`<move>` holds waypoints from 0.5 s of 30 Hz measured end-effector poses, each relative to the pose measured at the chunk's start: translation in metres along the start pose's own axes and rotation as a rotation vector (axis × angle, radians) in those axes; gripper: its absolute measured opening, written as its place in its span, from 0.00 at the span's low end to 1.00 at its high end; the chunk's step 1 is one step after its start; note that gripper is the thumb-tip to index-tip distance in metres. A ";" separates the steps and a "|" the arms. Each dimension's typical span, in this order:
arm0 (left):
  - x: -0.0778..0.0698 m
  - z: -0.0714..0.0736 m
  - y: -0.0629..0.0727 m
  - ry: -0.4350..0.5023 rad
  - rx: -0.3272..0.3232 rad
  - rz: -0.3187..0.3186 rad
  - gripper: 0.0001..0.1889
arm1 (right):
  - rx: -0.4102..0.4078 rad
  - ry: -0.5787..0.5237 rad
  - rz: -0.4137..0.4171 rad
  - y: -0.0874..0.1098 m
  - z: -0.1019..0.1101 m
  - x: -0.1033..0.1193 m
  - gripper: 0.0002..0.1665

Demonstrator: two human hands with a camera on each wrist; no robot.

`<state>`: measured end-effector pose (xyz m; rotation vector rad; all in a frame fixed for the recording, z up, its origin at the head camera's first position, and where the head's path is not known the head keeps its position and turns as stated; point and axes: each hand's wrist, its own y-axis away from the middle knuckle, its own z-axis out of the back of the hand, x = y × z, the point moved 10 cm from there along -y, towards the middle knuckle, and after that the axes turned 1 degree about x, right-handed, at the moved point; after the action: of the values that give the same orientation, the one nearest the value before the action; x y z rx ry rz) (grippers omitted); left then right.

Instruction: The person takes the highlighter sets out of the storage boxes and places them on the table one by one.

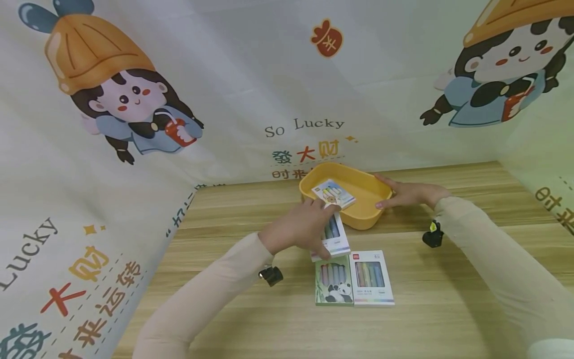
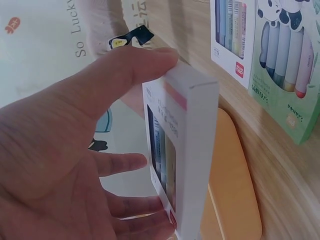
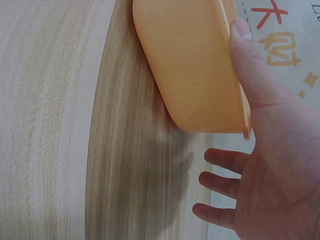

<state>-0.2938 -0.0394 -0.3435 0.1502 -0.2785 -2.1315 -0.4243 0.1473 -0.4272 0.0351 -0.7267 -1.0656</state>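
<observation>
My left hand [image 1: 301,227] grips a white box of markers [image 2: 172,135] by its edges, thumb on one end and fingertips toward the other. In the head view this box [image 1: 338,238] is just in front of a yellow plastic bin [image 1: 365,219], and the hand covers part of it. Inside the bin's left part lies another marker box [image 1: 334,193] with a picture on its front. My right hand [image 1: 410,193] holds the bin's right end, thumb over the rim; its other visible fingers [image 3: 220,184] extend clear of the bin.
Side by side on the wooden table [image 1: 242,319] lie a green panda marker box [image 1: 334,281] and a white marker box [image 1: 372,276], nearer than the bin. A printed cloth [image 1: 251,75] hangs behind and at the sides. Small black devices are on both wrists.
</observation>
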 end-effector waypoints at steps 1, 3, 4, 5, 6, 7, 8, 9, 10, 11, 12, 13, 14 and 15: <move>0.000 0.000 0.001 0.003 0.000 -0.003 0.58 | 0.000 0.002 0.002 0.000 0.000 0.000 0.63; 0.000 -0.001 0.002 0.007 -0.002 -0.014 0.57 | 0.000 0.001 0.001 0.000 0.000 0.000 0.63; 0.000 -0.001 0.002 0.010 -0.003 -0.018 0.57 | 0.000 -0.001 0.000 0.000 0.000 0.000 0.63; 0.000 -0.002 0.003 0.008 -0.005 -0.023 0.56 | 0.001 -0.002 0.001 0.001 0.000 0.001 0.63; 0.001 -0.002 0.003 0.006 -0.009 -0.028 0.57 | 0.002 -0.003 0.004 0.001 0.000 0.001 0.63; 0.001 -0.002 0.004 0.002 -0.012 -0.034 0.57 | 0.003 -0.004 0.007 0.001 0.000 0.002 0.64; 0.001 -0.002 0.004 -0.002 -0.015 -0.039 0.57 | 0.004 -0.006 0.007 0.002 0.000 0.003 0.64; 0.001 -0.003 0.005 -0.004 -0.018 -0.046 0.57 | 0.004 -0.008 0.008 0.002 0.000 0.003 0.64; 0.002 -0.003 0.006 -0.005 -0.018 -0.049 0.57 | 0.003 -0.009 0.008 0.002 0.000 0.003 0.64; 0.002 -0.004 0.006 -0.007 -0.017 -0.053 0.58 | 0.002 -0.010 0.011 0.001 0.000 0.003 0.63; 0.002 -0.005 0.007 -0.006 -0.014 -0.055 0.58 | 0.000 -0.010 0.014 0.001 0.000 0.003 0.63; 0.003 -0.006 0.008 -0.007 -0.008 -0.057 0.58 | -0.002 -0.011 0.014 0.001 0.000 0.003 0.63; 0.003 -0.007 0.008 -0.011 -0.003 -0.058 0.58 | -0.004 -0.012 0.015 0.001 0.000 0.002 0.63; 0.004 -0.008 0.009 -0.011 0.005 -0.059 0.58 | -0.006 -0.011 0.017 0.000 0.000 0.002 0.63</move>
<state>-0.2871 -0.0483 -0.3491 0.1509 -0.2886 -2.1907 -0.4238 0.1462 -0.4258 0.0180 -0.7327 -1.0528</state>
